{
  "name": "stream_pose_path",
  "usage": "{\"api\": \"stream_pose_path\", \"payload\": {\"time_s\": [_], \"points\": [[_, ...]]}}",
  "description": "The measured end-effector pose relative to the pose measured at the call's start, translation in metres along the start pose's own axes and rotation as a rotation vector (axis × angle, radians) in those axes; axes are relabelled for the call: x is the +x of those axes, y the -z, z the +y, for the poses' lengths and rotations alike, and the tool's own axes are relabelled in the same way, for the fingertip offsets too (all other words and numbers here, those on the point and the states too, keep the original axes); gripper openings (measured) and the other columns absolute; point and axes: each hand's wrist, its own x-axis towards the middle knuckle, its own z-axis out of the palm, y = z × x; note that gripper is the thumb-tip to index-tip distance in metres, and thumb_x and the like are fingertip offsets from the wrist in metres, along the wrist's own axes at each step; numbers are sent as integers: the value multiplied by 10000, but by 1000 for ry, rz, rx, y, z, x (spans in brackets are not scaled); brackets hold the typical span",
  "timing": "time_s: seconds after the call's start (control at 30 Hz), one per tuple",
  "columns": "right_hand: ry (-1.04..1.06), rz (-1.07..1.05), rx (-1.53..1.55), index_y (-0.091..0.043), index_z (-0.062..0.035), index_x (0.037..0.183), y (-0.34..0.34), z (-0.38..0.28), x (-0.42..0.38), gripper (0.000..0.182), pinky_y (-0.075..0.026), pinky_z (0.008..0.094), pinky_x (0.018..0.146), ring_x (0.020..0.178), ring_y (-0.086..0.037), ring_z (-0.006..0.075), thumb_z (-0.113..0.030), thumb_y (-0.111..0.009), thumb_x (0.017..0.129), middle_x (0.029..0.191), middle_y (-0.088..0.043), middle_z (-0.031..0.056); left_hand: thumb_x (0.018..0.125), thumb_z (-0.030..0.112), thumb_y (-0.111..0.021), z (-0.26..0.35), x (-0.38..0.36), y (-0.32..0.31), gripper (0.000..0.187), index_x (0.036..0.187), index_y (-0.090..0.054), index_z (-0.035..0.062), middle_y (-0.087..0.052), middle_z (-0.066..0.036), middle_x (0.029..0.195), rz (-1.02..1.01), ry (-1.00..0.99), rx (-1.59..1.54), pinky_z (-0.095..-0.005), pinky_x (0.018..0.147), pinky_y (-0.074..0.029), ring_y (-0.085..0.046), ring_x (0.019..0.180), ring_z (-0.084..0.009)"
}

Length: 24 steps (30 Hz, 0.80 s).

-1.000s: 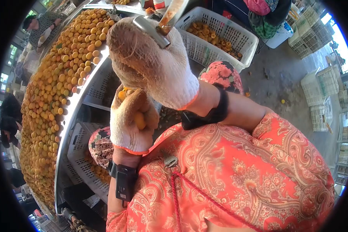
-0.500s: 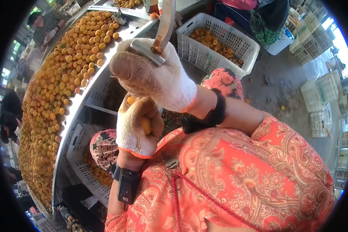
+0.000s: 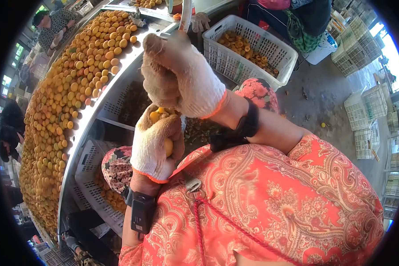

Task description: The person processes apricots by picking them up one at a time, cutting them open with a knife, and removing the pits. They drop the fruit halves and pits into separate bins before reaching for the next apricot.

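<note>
My left hand [image 3: 157,144], in a stained white knit glove, is closed around apricots. One yellow-orange apricot [image 3: 157,116] shows wet and glossy at the thumb and fingertips, and another apricot [image 3: 168,147] is tucked in the palm. Just above it, my right hand [image 3: 184,77], gloved too and browned over the fingers, is clenched in a fist. A metal tool with a curved strip [image 3: 186,14] rises from the top of that fist, blurred near the thumb. The fist's lower edge overlaps the left fingertips in this view.
Whole apricots [image 3: 71,97] cover a long metal-edged table [image 3: 91,106] at left. A white crate [image 3: 252,51] holds halved apricots; another crate [image 3: 93,186] sits below the table. A glove [image 3: 200,22] shows beyond my fist. A person [image 3: 55,29] stands across; stacked crates [image 3: 363,106] line the right.
My right fist has risen and turned, taking the tool up with it. My left hand has shifted slightly down and left, and more of the apricot at its fingertips shows.
</note>
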Motion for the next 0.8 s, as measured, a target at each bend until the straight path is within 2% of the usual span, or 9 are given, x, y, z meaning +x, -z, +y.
{"api": "stream_pose_path", "payload": {"time_s": [0.07,0.13,0.4,0.53,0.6,0.63,0.67,0.77,0.8], "points": [[-29,-33,63,-459,-164,673,6,2,2,426,-225,237,382,398,-328,70,-413,-685,935,521,-381,-54,855,11,-565,5,0,-3,99,925,-513,59,-471,16,721,17,64,-102,-178,461,-357,-458,551,-58],[-97,75,111,-383,-168,628,7,2,1,506,-206,249,401,410,-260,85,-471,-546,999,518,-286,-60,858,19,-573,7,1,-2,103,932,-516,63,-470,17,718,-5,81,-101,-183,443,-349,-454,535,-59],[-47,164,-36,-398,-169,625,4,6,-1,491,-198,262,403,409,-266,96,-448,-580,985,516,-282,-53,864,60,-616,-5,11,-2,153,987,-527,74,-469,18,705,32,82,-251,-193,394,-305,-431,478,-64],[-21,296,7,-415,-173,627,14,10,3,456,-209,271,404,412,-283,102,-389,-572,997,518,-296,-49,834,34,-621,-11,25,1,319,1146,-554,44,-571,-24,780,57,49,-2,-204,394,-322,-444,448,-69],[-103,386,147,-426,-176,626,24,11,7,439,-227,275,414,414,-284,105,-357,-558,1003,518,-303,-51,832,31,-660,-17,36,10,373,1190,-554,26,-634,-54,865,-8,-39,330,-233,500,-455,-579,556,-126],[-124,385,153,-420,-178,614,33,13,9,445,-229,279,423,416,-274,109,-353,-554,1000,510,-294,-53,804,24,-673,-28,47,16,376,1163,-564,3,-672,-78,920,-11,-169,425,-287,614,-516,-643,669,-178],[-131,390,154,-420,-178,614,42,15,12,445,-229,279,423,416,-274,109,-353,-554,1000,510,-294,-53,804,24,-673,-33,54,21,376,1163,-564,3,-672,-78,920,-8,-162,419,-287,614,-516,-643,669,-178],[-111,344,253,-440,-173,658,72,23,20,395,-229,318,369,373,-329,148,-353,-578,982,485,-361,-18,775,8,-676,-36,73,30,375,1133,-568,-19,-688,-89,911,2,-541,1055,-359,738,-533,-668,775,-233],[-111,353,255,-440,-173,658,75,24,23,395,-229,318,369,373,-329,148,-353,-578,982,485,-361,-18,775,9,-676,-37,78,31,375,1133,-568,-19,-688,-89,911,-4,-533,1053,-359,738,-533,-668,775,-233]]}}
